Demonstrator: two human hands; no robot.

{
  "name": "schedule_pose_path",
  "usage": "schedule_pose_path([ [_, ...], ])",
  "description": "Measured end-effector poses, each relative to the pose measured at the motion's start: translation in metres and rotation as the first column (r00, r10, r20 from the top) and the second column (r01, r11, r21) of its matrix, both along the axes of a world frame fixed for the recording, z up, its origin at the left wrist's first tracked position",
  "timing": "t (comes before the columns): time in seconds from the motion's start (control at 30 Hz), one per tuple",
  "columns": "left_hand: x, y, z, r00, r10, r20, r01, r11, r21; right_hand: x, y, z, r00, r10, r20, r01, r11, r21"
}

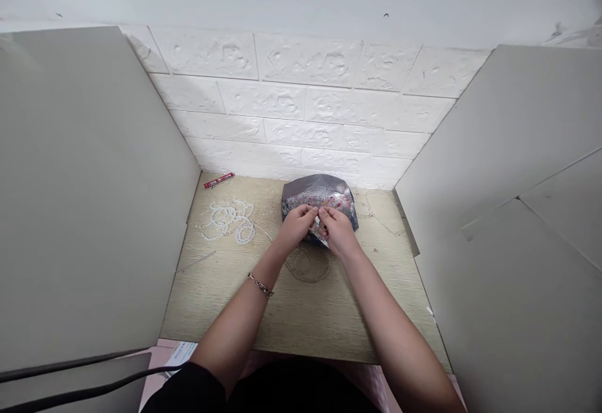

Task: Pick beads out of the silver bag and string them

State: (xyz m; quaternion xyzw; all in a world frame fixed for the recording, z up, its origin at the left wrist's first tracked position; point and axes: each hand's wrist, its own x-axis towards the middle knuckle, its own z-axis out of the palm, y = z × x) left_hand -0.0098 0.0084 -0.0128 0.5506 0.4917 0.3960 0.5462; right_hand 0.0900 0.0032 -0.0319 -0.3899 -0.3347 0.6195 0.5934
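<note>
My left hand [300,222] and my right hand [335,226] meet fingertip to fingertip in front of a dark silvery bag [317,188]. Both are closed in a pinch; what they hold is too small to make out. Inside the bag's opening, small red and yellow pieces show through or on a glittery surface. A beaded strand [308,280] lies looped on the table just below my hands. Left of the bag, white bead strands [230,220] lie in a loose tangle. A bracelet circles my left wrist.
The wooden table [310,328] stands between grey side panels [94,200] and a white brick-patterned wall. A red packet [219,180] lies at the back left. Thin thread [382,222] lies at the right, and dark cables cross the lower left.
</note>
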Motion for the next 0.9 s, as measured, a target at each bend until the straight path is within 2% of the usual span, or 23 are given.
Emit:
schedule_pose_path([
  [0.17, 0.002, -0.003, 0.003, 0.997, -0.058, 0.056, 0.06, 0.998, -0.03, 0.003, 0.0, 0.003, 0.976, 0.011, -0.216, -0.03, 0.996, -0.088],
  [0.3, 0.002, -0.005, 0.008, 0.994, -0.039, 0.104, 0.043, 0.998, -0.038, 0.006, 0.001, 0.004, 0.941, -0.04, -0.336, -0.002, 0.992, -0.123],
  [0.57, 0.001, -0.005, 0.009, 0.987, 0.012, 0.16, -0.01, 1.0, -0.014, 0.008, 0.001, 0.009, 0.92, 0.009, -0.391, -0.066, 0.989, -0.132],
  [0.9, 0.002, -0.004, 0.006, 0.991, 0.021, 0.134, -0.026, 0.999, 0.033, 0.01, 0.003, 0.006, 0.856, -0.035, -0.516, -0.088, 0.973, -0.212],
])
